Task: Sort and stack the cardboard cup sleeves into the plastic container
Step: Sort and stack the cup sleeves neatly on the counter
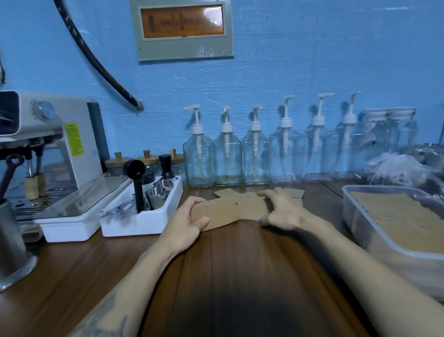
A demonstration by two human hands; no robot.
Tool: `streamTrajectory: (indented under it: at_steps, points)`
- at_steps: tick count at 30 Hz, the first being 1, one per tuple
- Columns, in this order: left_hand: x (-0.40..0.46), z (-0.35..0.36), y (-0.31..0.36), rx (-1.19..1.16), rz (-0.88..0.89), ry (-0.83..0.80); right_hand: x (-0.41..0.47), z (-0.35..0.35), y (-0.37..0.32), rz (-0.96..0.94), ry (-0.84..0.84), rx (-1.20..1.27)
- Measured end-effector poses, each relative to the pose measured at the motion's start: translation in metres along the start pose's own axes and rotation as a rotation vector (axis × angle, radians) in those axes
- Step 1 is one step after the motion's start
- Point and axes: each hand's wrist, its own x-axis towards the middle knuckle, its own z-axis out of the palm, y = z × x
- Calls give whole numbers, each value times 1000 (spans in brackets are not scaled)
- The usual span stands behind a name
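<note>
In the head view, the person's left hand (pixel 190 219) and right hand (pixel 279 210) each curled thumb and fingers round one end of a small stack of flat brown corrugated-cardboard cup sleeves (pixel 228 212), probably squaring the edges so the pile would drop neatly into the clear rectangular plastic container (pixel 366 239) at the right edge of the dark wooden countertop (pixel 223 262). The held stack rested on the countertop towards its back edge, with a few loose flat sleeves (pixel 294 193) just behind it; the container already held a layer of tan sleeves lying flat.
</note>
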Motion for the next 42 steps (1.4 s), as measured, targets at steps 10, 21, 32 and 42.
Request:
streamTrajectory:
  at_steps: [10, 21, 32, 42]
  points:
    - [6, 1, -4, -2, 3, -28, 0, -19, -22, 72, 173, 337]
    - [5, 3, -2, -23, -18, -59, -16, 0, -42, 120, 62, 869]
    - [5, 7, -3, -11, 71, -86, -14, 32, -50, -72, 171, 95]
    - [6, 9, -3, -4, 107, -92, -15, 32, -44, -420, 153, 11]
